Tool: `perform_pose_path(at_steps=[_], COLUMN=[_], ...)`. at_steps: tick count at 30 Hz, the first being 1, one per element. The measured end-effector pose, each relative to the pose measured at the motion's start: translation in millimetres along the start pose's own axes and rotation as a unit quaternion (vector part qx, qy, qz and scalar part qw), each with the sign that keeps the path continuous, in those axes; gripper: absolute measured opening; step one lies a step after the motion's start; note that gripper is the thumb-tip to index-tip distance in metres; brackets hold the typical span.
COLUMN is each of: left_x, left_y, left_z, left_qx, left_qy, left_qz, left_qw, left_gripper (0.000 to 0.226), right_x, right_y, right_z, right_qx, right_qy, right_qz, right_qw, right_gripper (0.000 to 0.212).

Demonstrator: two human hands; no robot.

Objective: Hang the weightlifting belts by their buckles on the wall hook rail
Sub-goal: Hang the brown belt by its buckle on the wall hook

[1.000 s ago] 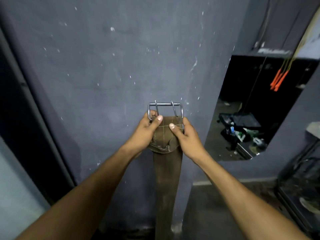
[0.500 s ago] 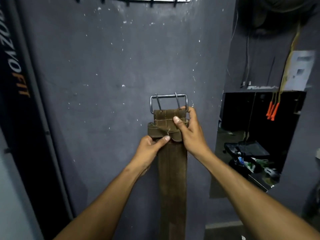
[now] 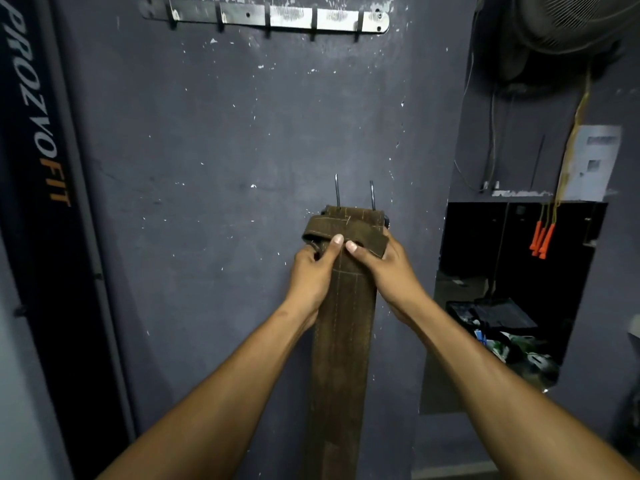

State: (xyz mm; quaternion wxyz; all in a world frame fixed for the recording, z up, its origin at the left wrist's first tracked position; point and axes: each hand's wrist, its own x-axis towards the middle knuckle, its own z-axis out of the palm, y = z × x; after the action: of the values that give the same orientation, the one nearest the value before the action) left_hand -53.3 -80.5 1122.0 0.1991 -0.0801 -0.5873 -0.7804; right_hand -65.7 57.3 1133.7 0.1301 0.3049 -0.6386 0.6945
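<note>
Wall: dark grey painted wall [image 3: 207, 168], chipped white specks.
Belt: long brown suede weightlifting belt [image 3: 341, 341] held upright before the wall, well below the rail.
Rail: silver metal hook rail [image 3: 266, 17], top of wall, hooks bare.
Hands: left hand [image 3: 310, 271] and right hand [image 3: 388, 271] grip belt just under its folded top.
Prongs: two steel buckle prongs [image 3: 336, 190] stick up.

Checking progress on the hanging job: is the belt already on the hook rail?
No: the belt is gripped by the left hand and right hand, well below the hook rail.
</note>
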Motion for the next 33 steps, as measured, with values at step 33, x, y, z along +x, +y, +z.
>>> perform_pose_path(at_steps=[33], left_x=[-27.9], left_y=[-63.4], left_z=[-33.9], left_qx=[0.076], left_qy=[-0.160], left_qz=[-0.078], left_qw=[0.981], left_gripper=[0.005], right_x=[60.2], right_y=[-57.1], right_z=[-7.3], right_qx=[-0.021], right_qy=[0.035], right_qz=[0.037], right_qw=[0.998], right_gripper=[0.039])
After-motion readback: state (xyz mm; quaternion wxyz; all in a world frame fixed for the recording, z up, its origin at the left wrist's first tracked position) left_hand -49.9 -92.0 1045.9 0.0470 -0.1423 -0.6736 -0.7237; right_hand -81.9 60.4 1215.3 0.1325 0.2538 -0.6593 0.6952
